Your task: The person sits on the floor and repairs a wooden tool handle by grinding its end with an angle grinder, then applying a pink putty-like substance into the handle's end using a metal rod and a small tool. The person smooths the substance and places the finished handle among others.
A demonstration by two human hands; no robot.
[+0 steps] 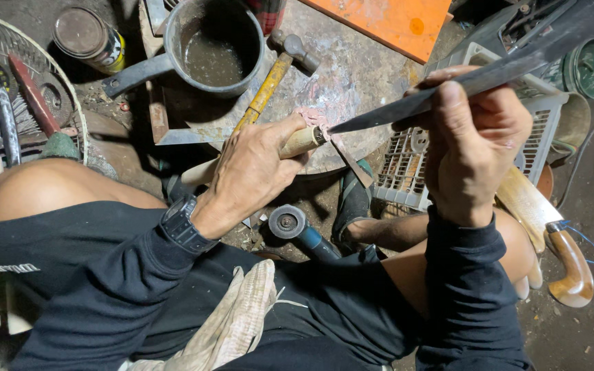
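The left hand (pixel 252 172) has its fingers wrapped tight around a pale wooden handle (pixel 302 141), held over the round worktop (pixel 359 75). The right hand (pixel 472 148) pinches the long dark blade (pixel 489 72), whose tang end meets the handle's mouth. A yellow-handled hammer (pixel 273 75) lies just behind on the worktop.

Two hands are at work: the left hand (pixel 252 172) at centre and the right hand (pixel 472 148) at right. One long dark blade (pixel 476 79) crosses the upper right, fitted to one pale wooden handle (pixel 302 141). One yellow-handled hammer (pixel 273 79) lies at upper centre beside one grey pot (pixel 207 45). One tin can (pixel 91 38) stands at upper left. One angle grinder (pixel 297 230) sits at lower centre, one cloth glove (pixel 235 323) below it, one wristwatch (pixel 183 223) left of centre, and one curved wooden handle (pixel 572 268) at lower right.
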